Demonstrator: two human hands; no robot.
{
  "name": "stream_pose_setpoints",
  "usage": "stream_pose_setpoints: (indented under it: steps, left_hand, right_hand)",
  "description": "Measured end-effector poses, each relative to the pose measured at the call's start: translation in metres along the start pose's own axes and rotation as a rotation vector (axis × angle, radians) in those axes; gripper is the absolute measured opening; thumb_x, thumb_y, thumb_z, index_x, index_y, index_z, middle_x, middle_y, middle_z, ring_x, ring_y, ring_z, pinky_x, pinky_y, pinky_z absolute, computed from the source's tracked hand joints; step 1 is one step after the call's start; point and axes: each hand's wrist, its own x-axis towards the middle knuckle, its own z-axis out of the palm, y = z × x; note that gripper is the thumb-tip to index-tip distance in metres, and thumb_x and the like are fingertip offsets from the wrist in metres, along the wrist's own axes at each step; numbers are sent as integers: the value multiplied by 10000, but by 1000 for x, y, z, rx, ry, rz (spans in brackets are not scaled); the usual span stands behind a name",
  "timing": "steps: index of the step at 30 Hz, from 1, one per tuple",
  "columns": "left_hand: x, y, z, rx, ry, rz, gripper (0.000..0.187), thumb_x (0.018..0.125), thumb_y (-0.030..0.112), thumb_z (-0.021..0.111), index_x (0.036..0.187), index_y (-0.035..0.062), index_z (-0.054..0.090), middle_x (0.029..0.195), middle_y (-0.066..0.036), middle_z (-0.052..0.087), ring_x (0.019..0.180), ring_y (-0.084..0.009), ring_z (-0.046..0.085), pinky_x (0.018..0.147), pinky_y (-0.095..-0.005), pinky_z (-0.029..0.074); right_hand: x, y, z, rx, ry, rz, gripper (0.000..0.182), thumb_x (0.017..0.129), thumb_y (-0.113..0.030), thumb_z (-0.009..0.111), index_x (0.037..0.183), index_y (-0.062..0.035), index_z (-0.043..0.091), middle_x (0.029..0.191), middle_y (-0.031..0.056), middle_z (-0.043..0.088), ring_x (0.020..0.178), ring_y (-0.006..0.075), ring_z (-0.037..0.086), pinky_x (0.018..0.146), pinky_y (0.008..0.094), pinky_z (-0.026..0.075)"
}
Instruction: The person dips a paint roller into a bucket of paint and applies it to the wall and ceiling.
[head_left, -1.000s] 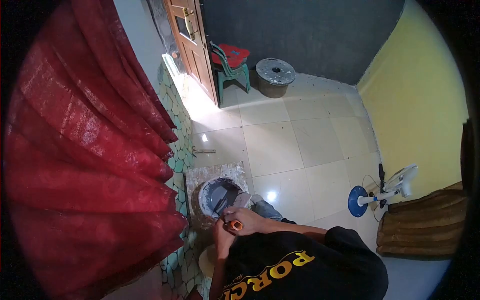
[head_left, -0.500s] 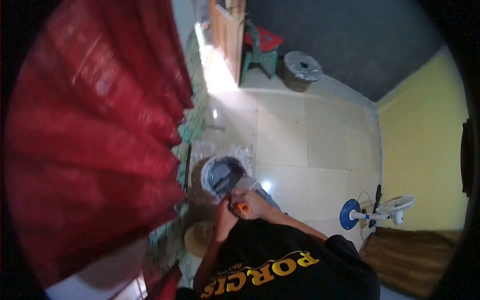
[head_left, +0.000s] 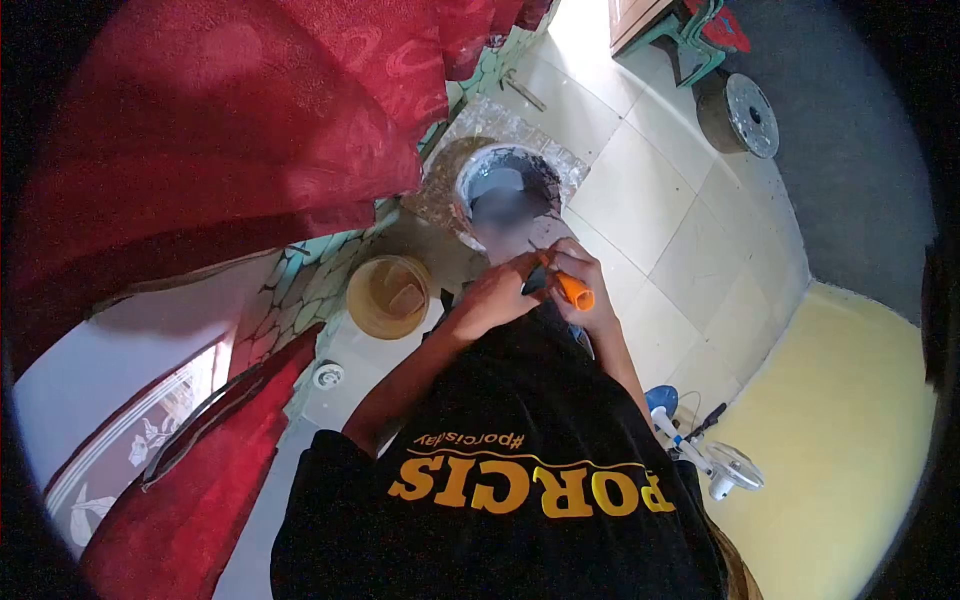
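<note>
My right hand (head_left: 588,290) is closed around the orange handle (head_left: 572,286) of a tool whose far end is blurred. My left hand (head_left: 497,296) is beside it, fingers curled against the base of the tool; what it grips is not clear. Both hands are just on the near side of a bucket (head_left: 463,205) with grey paste inside. A smeared greyish shape (head_left: 505,215), perhaps a blade, covers part of the bucket's mouth. The bucket stands on a stained board (head_left: 483,122).
A tan bucket (head_left: 362,296) holds a light block. Red curtains (head_left: 230,130) hang at the left. A lidded container (head_left: 750,115) and green chair (head_left: 690,50) stand at the upper right. A fan (head_left: 730,468) stands at the lower right.
The view has turned, bringing the tan bucket fully into sight. My hands, together before, are now slightly apart, and the orange handle shows more of its length.
</note>
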Motion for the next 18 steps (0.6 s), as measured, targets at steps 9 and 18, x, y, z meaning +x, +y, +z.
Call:
stream_pose_setpoints:
  steps: [9, 18]
  left_hand:
    - [-7, -22, 8, 95, -44, -134, 647, 827, 319, 647, 1347, 17, 408, 1169, -244, 581, 1079, -397, 563, 921, -429, 450]
    - [-2, -40, 19, 118, -77, -80, 594, 856, 408, 586, 1266, -11, 488, 1154, -228, 599, 1062, -380, 578, 916, -431, 452]
  right_hand:
    - [5, 8, -2, 144, 24, 70, 159, 614, 85, 516, 768, 42, 513, 858, 132, 519, 784, 263, 537, 689, 309, 453]
    - [22, 19, -21, 141, 88, -7, 67, 652, 34, 549, 697, 23, 501, 776, 124, 513, 717, 249, 519, 640, 308, 420]
